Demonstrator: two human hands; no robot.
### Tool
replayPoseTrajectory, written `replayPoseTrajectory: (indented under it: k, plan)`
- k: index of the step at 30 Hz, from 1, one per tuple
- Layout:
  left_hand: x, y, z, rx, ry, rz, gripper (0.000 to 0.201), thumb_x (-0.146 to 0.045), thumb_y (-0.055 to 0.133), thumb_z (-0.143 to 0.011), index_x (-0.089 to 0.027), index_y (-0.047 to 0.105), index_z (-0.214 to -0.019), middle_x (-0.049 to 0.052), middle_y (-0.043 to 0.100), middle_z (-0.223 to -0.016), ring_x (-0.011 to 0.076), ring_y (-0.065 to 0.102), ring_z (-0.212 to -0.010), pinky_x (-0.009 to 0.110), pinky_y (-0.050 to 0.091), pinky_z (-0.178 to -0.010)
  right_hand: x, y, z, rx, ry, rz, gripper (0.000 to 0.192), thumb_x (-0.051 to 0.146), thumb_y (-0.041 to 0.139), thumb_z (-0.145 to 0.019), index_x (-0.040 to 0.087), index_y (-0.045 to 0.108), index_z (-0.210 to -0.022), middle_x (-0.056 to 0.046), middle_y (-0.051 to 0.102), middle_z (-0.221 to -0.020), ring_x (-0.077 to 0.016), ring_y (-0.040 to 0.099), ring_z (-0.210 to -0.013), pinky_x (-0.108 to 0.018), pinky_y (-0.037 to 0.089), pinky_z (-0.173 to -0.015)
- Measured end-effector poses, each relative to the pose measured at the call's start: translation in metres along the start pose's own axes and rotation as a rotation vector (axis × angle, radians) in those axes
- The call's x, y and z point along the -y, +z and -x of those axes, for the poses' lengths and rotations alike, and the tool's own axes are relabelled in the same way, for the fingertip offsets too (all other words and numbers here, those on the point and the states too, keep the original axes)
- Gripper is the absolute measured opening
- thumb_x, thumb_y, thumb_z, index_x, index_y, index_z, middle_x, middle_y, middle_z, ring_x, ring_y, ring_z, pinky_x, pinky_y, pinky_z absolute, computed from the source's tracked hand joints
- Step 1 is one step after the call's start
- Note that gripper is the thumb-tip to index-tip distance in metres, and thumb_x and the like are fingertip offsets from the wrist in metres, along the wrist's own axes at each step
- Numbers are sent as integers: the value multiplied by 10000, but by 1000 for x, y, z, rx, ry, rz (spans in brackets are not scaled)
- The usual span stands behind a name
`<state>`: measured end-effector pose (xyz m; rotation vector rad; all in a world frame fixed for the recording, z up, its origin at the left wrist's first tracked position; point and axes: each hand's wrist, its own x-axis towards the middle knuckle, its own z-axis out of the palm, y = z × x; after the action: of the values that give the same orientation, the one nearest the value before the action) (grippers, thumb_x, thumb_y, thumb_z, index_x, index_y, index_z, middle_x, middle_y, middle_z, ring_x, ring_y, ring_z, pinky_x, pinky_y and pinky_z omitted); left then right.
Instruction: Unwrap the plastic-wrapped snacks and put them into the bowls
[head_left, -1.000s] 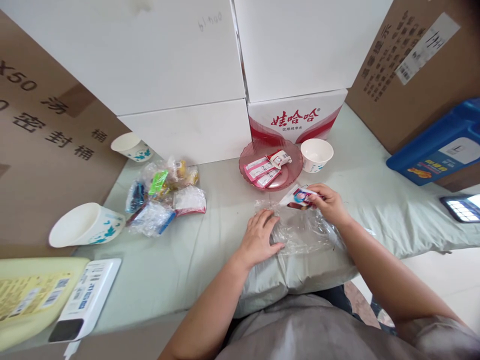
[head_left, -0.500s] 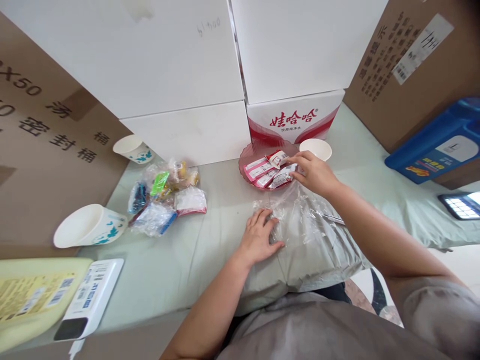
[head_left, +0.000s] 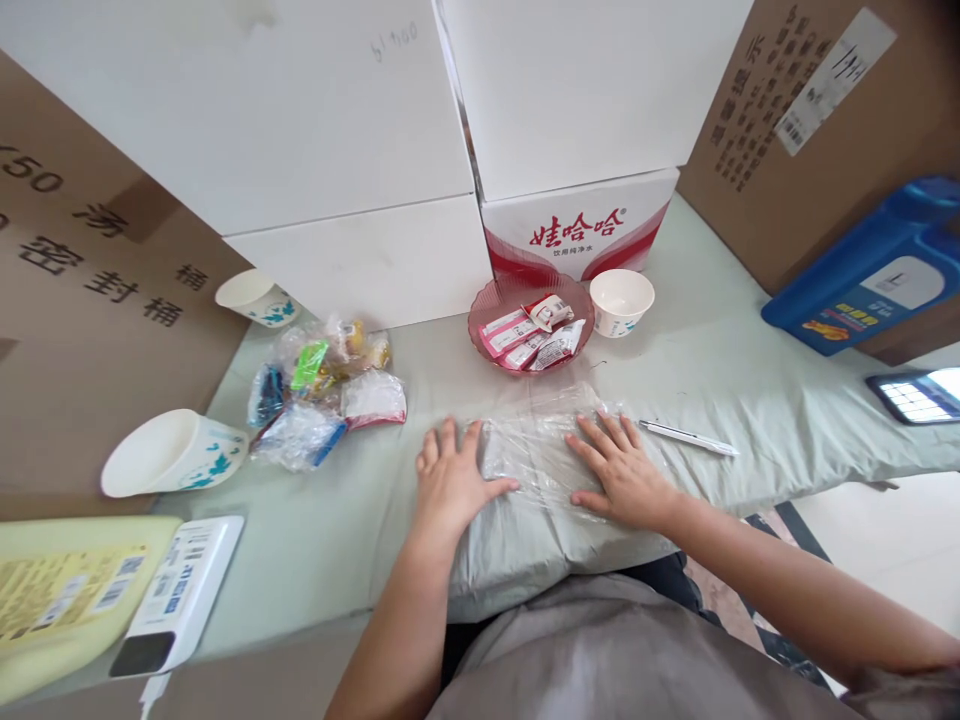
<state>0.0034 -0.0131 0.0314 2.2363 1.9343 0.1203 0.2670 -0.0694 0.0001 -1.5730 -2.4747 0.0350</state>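
A clear plastic bag (head_left: 536,455) lies spread on the cloth-covered table in front of me. My left hand (head_left: 451,485) rests flat at its left edge, fingers apart. On the bag's right side lies my right hand (head_left: 626,470), palm down with the fingers spread. Beyond the bag, a pink ribbed plate (head_left: 480,335) holds several small white, pink and red packets (head_left: 536,332). A white pen (head_left: 688,437) is just right of my right hand. Behind the pen, next to the plate, stands a white paper bowl (head_left: 622,305).
Plastic-wrapped items (head_left: 319,390) form a pile at left, near a tipped paper bowl (head_left: 176,455) and another paper bowl (head_left: 255,297). White boxes (head_left: 360,255) wall off the back. A blue bottle (head_left: 862,270) and a phone (head_left: 915,395) are at right; a white power bank (head_left: 180,595) lies front left.
My right hand has moved from the packets on the plate down onto the plastic bag. My left hand has shifted left. The bag now lies flatter, and the pen is fully uncovered.
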Motion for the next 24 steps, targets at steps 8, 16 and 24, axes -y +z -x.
replayPoseTrajectory:
  k: [8, 16, 24]
  plan:
    - [-17, -1, 28, -198, 572, 264, 187, -219, 550, -909, -197, 631, -1077, 81, 654, -1094, 230, 590, -1086, 407, 495, -973, 13, -8, -7, 24, -105, -173, 421, 365, 480, -961, 190, 563, -1335, -120, 577, -1350, -266, 492, -1262, -454, 415, -1039]
    - [20, -2, 39, 77, 480, 64, 526, -358, 757, -752, -225, 597, -1235, 114, 515, -1410, 326, 435, -1342, 516, 415, -1080, -29, -15, -6, 48, 133, -76, 637, 555, 521, -907, 162, 488, -1407, -166, 407, -1506, -363, 263, -1437, -554, 312, -1115]
    - [57, -14, 60, 251, 574, 208, 197, -255, 690, -774, -253, 672, -969, 51, 568, -1381, 299, 382, -1402, 535, 290, -1167, -47, -38, 48, 163, -238, -390, 520, 540, 676, -815, 197, 632, -1204, -138, 518, -1424, -338, 334, -1415, -562, 368, -1101]
